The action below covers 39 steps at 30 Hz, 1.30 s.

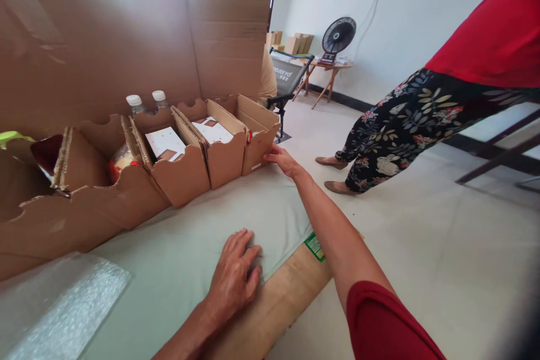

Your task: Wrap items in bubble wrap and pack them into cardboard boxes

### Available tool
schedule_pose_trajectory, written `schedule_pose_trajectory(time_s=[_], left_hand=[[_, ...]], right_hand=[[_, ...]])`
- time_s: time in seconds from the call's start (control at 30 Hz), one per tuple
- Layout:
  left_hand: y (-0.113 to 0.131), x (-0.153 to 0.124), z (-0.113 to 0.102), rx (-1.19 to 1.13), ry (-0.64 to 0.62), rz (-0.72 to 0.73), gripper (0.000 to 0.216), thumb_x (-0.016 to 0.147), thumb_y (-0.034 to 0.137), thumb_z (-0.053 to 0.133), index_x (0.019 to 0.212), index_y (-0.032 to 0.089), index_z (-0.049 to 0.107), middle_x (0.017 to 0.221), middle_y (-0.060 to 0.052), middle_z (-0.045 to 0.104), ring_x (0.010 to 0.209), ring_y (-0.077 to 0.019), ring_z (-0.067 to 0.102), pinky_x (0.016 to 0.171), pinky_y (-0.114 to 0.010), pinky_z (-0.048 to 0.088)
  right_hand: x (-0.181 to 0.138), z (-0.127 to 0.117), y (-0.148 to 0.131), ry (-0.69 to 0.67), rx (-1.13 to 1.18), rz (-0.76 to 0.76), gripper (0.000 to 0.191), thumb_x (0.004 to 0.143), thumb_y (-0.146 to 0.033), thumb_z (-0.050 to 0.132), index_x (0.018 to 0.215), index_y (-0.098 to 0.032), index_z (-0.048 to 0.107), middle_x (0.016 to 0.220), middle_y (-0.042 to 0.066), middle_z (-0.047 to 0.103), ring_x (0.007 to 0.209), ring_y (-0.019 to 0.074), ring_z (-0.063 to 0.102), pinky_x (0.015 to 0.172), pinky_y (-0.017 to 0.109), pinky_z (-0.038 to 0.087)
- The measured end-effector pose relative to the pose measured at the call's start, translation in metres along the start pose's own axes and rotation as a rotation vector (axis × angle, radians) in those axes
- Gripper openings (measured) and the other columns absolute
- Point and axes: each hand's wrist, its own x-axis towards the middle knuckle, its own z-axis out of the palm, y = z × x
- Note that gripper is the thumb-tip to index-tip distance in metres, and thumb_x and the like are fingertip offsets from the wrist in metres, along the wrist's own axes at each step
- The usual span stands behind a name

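Right fingers [273, 153] on end box [258, 152], bottles [135, 103] half-hidden

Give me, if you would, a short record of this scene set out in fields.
left hand: flat, palm down on the pale green cloth
right hand: stretched out, fingers touching the end cardboard box of the row
next two boxes: open-topped, white cards inside
behind the row: two white-capped bottles
near left corner: bubble wrap
bystander: person in floral trousers, standing at right
background: fan on a side table
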Motion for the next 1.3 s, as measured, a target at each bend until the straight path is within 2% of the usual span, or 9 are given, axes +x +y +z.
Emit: schedule_pose_trajectory(time_s=[0.17,0.33,0.5,0.77,0.93,1.0,1.1,1.17,1.3], left_hand=[[0.000,0.000,0.003,-0.054,0.054,-0.011,0.035,0.081,0.015,0.058,0.112,0.018,0.074,0.139,-0.018,0.068,0.134,-0.0367,0.062,0.110,-0.064,0.053],[-0.005,0.001,0.002,-0.077,0.160,-0.052,0.032,0.081,0.014,0.060,0.109,0.019,0.074,0.133,-0.017,0.070,0.134,-0.0358,0.061,0.107,-0.061,0.055],[-0.002,-0.019,-0.024,-0.042,0.320,-0.107,0.029,0.086,0.010,0.056,0.107,0.020,0.073,0.136,-0.016,0.068,0.137,-0.0344,0.058,0.106,-0.061,0.055],[0.017,-0.086,-0.099,-0.042,0.379,-0.293,0.030,0.097,0.021,0.055,0.123,0.026,0.069,0.145,-0.011,0.063,0.126,-0.0282,0.066,0.101,-0.052,0.060],[0.045,-0.089,-0.107,-0.095,0.350,-0.296,0.046,0.098,0.030,0.058,0.144,0.028,0.055,0.151,-0.013,0.058,0.136,-0.0314,0.060,0.108,-0.054,0.056],[0.055,-0.086,-0.099,-0.122,0.322,-0.309,0.064,0.097,0.033,0.063,0.157,0.027,0.041,0.155,-0.016,0.054,0.140,-0.0336,0.057,0.111,-0.057,0.054],[0.055,-0.073,-0.085,-0.192,0.344,-0.439,0.080,0.095,0.037,0.065,0.165,0.026,0.025,0.162,-0.020,0.044,0.145,-0.0369,0.050,0.115,-0.062,0.047],[0.042,-0.055,-0.081,-0.236,0.391,-0.527,0.084,0.095,0.040,0.065,0.165,0.023,0.023,0.166,-0.022,0.037,0.150,-0.0389,0.043,0.119,-0.064,0.041],[0.008,-0.006,-0.085,-0.388,0.411,-0.576,0.085,0.090,0.039,0.066,0.163,0.019,0.027,0.166,-0.022,0.036,0.153,-0.0381,0.038,0.122,-0.061,0.035]], right_hand=[[-0.043,0.021,-0.052,0.292,-0.157,-0.184,0.036,0.088,-0.043,0.057,0.113,-0.020,0.069,0.107,0.008,0.074,0.103,0.0228,0.067,0.094,0.037,0.054],[-0.048,0.088,-0.129,-0.140,-0.853,-0.259,0.036,0.090,-0.026,0.062,0.125,-0.026,0.069,0.100,0.004,0.079,0.095,0.0244,0.072,0.089,0.035,0.052],[-0.064,0.102,-0.162,-0.174,-0.996,-0.202,0.019,0.089,-0.022,0.061,0.100,-0.021,0.076,0.104,0.010,0.080,0.100,0.0284,0.072,0.084,0.035,0.051],[-0.218,-0.022,-0.160,-0.134,-0.720,-0.309,0.013,0.080,-0.022,0.056,0.079,-0.021,0.069,0.080,0.002,0.075,0.076,0.0185,0.068,0.074,0.029,0.050],[-0.269,-0.093,-0.145,-0.077,-0.467,-0.148,0.016,0.079,-0.039,0.068,0.083,-0.026,0.075,0.084,0.006,0.076,0.079,0.0257,0.070,0.073,0.037,0.055],[-0.271,-0.098,-0.132,-0.056,-0.363,-0.067,0.037,0.079,-0.047,0.074,0.110,-0.028,0.076,0.100,0.007,0.078,0.092,0.0288,0.073,0.081,0.041,0.058],[-0.263,-0.085,-0.106,-0.096,-0.148,-0.021,0.092,0.077,-0.062,0.079,0.157,-0.035,0.043,0.129,0.009,0.071,0.119,0.0307,0.069,0.103,0.049,0.054],[-0.256,-0.069,-0.089,-0.180,-0.057,-0.017,0.109,0.073,-0.071,0.080,0.163,-0.035,0.030,0.145,0.012,0.063,0.133,0.0328,0.062,0.111,0.053,0.049],[-0.247,-0.037,-0.062,-0.170,-0.163,0.053,0.096,0.066,-0.075,0.083,0.143,-0.026,0.054,0.146,0.016,0.062,0.131,0.0378,0.061,0.110,0.058,0.048]])
